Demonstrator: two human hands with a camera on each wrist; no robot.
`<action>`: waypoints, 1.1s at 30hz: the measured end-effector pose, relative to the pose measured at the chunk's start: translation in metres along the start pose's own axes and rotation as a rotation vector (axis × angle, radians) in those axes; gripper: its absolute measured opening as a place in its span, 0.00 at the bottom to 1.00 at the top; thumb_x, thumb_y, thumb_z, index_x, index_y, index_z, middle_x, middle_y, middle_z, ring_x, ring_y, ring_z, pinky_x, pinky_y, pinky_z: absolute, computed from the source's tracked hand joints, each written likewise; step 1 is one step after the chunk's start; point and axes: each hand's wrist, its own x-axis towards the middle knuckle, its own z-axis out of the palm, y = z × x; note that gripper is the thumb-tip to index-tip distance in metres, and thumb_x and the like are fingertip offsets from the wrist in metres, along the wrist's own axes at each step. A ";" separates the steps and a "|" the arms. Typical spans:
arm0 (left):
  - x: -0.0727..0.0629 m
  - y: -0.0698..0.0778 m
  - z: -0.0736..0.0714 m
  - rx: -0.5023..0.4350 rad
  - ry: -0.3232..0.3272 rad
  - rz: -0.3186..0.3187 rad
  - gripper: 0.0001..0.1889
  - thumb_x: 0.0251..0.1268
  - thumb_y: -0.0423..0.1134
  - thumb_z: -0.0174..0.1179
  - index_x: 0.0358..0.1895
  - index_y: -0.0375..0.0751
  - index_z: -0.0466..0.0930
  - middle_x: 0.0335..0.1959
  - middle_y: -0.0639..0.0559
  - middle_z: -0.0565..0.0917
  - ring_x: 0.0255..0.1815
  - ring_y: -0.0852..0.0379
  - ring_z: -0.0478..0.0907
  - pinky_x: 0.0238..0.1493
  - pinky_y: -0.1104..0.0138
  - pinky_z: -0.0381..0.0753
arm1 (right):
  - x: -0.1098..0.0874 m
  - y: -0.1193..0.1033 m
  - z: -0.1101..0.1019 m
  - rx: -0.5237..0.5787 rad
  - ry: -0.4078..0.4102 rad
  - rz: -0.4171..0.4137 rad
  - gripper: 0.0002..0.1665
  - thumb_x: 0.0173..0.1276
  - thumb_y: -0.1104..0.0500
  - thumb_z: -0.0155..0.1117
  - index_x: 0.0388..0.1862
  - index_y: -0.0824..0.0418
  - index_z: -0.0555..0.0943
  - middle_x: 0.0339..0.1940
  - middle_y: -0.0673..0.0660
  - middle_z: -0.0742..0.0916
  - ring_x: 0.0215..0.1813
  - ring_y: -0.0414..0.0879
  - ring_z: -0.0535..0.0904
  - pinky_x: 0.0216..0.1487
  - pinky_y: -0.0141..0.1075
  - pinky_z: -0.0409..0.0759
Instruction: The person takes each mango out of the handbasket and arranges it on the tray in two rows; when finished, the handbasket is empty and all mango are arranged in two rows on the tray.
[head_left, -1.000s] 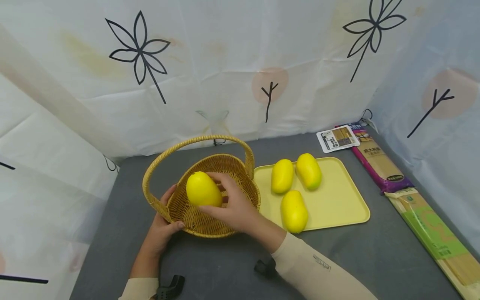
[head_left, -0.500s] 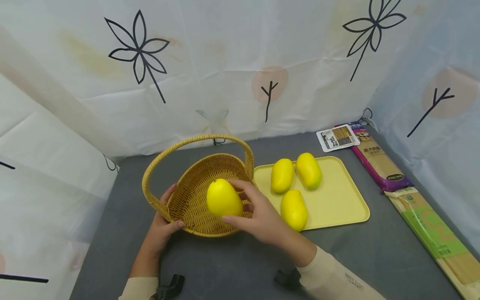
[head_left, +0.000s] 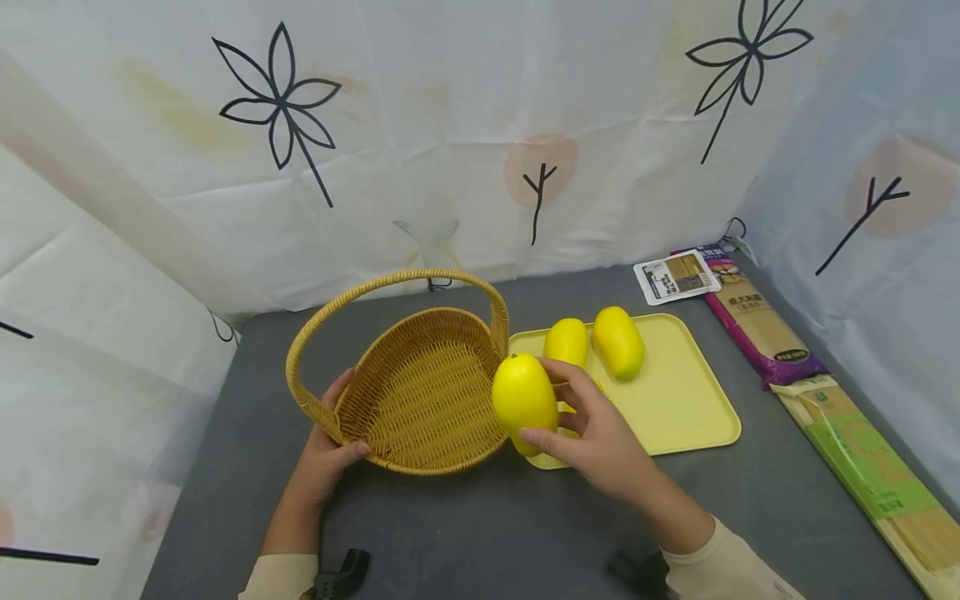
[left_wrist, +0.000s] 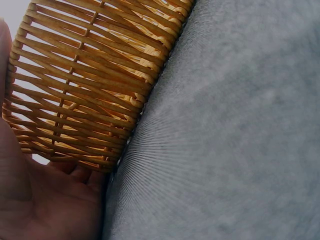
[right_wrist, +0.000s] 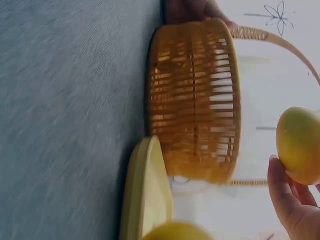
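My right hand [head_left: 600, 433] holds a yellow mango [head_left: 525, 392] between thumb and fingers, raised over the gap between basket and tray. In the right wrist view this mango [right_wrist: 300, 145] is clear of any surface. The left hand [head_left: 324, 458] grips the left rim of a wicker basket [head_left: 431, 408], thumb over the edge. The left wrist view has that hand [left_wrist: 55, 200] against the woven wall [left_wrist: 95, 85]. No fruit lies inside the basket. On the yellow tray [head_left: 690, 392] are two mangoes, one left [head_left: 566, 342] and one right [head_left: 618, 342]; a third is mostly hidden behind my right hand.
The basket's tall arched handle [head_left: 397, 279] rises above its rim. Along the right side lie a purple noodle pack [head_left: 757, 321], a green noodle pack [head_left: 870, 458] and a white labelled packet [head_left: 675, 277]. Patterned cloth [head_left: 420, 125] hangs behind the grey table [head_left: 450, 533].
My right hand has carried the mango rightward, out from over the basket to beside the tray's left edge. The left hand and basket have stayed put.
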 end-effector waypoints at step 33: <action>0.001 0.001 0.000 -0.015 -0.009 -0.006 0.54 0.72 0.30 0.74 0.91 0.44 0.46 0.85 0.33 0.56 0.77 0.43 0.69 0.63 0.63 0.79 | -0.042 0.028 -0.101 -0.114 0.245 0.213 0.40 0.81 0.67 0.67 0.84 0.67 0.59 0.71 0.67 0.71 0.60 0.43 0.80 0.55 0.31 0.83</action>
